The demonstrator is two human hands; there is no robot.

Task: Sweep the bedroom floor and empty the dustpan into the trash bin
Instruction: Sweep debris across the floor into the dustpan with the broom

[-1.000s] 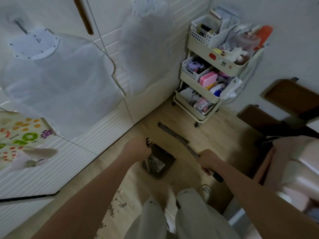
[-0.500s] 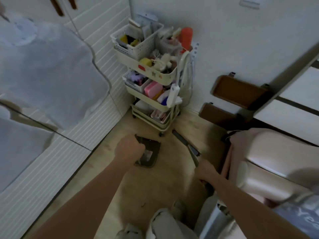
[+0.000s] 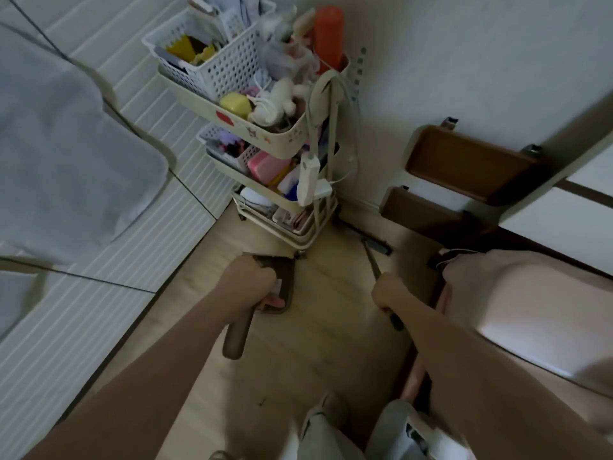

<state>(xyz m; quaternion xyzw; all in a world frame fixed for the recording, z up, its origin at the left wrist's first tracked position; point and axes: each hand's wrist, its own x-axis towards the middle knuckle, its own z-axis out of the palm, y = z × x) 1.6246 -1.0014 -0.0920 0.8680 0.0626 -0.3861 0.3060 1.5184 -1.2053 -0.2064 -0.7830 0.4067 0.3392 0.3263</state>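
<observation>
My left hand (image 3: 249,283) grips the handle of a dark grey dustpan (image 3: 286,277), which hangs over the wooden floor (image 3: 318,353) just in front of the cart's wheels; some debris shows inside it. My right hand (image 3: 391,293) grips the dark handle of a broom (image 3: 371,257). Its flat brush head (image 3: 365,239) lies on the floor by the wall, between the cart and the bed. No trash bin is in sight.
A cream three-tier cart (image 3: 292,134) full of small items stands in the corner. White wardrobe doors (image 3: 99,260) with hanging grey cloth line the left. A bed with pink bedding (image 3: 530,310) and brown wall shelves (image 3: 464,164) are on the right.
I have turned and stepped toward the corner with the cart. The dustpan and broom moved forward with me, and the brush head now lies beside the cart near the wall.
</observation>
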